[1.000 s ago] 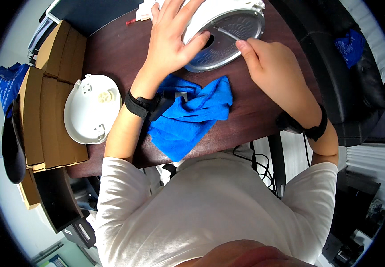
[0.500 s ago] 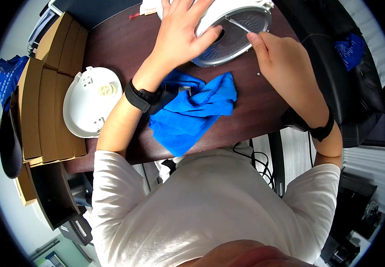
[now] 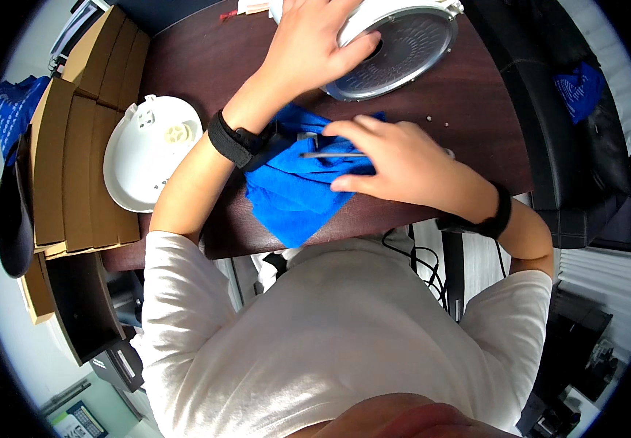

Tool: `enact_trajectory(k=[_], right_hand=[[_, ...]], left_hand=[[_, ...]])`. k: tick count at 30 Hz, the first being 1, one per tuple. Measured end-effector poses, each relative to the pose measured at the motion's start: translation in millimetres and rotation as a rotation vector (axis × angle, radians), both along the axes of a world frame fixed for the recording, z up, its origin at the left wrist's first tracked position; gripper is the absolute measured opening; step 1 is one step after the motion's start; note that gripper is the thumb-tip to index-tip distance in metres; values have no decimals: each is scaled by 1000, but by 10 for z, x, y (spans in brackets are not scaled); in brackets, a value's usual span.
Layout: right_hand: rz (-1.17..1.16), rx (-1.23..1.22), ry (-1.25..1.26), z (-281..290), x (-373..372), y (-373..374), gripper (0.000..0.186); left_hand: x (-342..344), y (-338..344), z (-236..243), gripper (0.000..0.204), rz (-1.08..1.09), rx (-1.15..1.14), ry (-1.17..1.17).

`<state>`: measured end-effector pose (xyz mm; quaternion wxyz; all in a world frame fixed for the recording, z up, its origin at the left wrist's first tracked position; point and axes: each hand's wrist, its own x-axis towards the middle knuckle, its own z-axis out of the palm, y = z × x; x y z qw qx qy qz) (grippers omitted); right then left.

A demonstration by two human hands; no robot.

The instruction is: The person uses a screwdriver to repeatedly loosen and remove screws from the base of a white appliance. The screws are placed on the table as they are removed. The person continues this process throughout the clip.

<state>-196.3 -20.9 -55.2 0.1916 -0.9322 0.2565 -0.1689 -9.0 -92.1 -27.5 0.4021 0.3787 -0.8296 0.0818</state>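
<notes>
My left hand [image 3: 315, 44] grips a white appliance [image 3: 363, 14] at the top, its thumb over the edge of a round metal plate [image 3: 403, 58] with a dark hole. My right hand [image 3: 395, 157], slightly blurred, is open above a crumpled blue cloth [image 3: 293, 204], fingers apart. A thin metal screwdriver [image 3: 330, 155] lies across the cloth beneath those fingers, its handle partly hidden. Two tiny pieces, perhaps screws [image 3: 429, 118], sit on the wood beside the cloth. Left of my forearm is a white oval tray [image 3: 122, 171] holding a cream round part [image 3: 178, 133] and small bits.
Stacked cardboard boxes [image 3: 82, 168] stand along the desk's [image 3: 213, 51] left side, with a blue bag [image 3: 20, 102] behind. A dark partition borders the back left. A black padded chair [image 3: 549, 146] with blue fabric is at the right. Black cables [image 3: 428, 270] hang below the desk.
My right hand has come down and left from the metal plate to the cloth with the screwdriver, its fingers now loosened. The whole view has shifted slightly; my left hand stays on the appliance.
</notes>
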Motion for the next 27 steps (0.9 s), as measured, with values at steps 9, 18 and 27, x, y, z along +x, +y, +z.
enact_trajectory(k=[9,18,27], right_hand=[[278,-165,81,-345,407,128,24],[246,-339,77,-545,705,426,26],[320,-292,15,-575,986,509,25]], left_hand=[[-42,-59,19,67,-39,-32,7],[-194,-165,98,66,-8,-20,-26],[-218,-177,132,67,-9,-11,-27]])
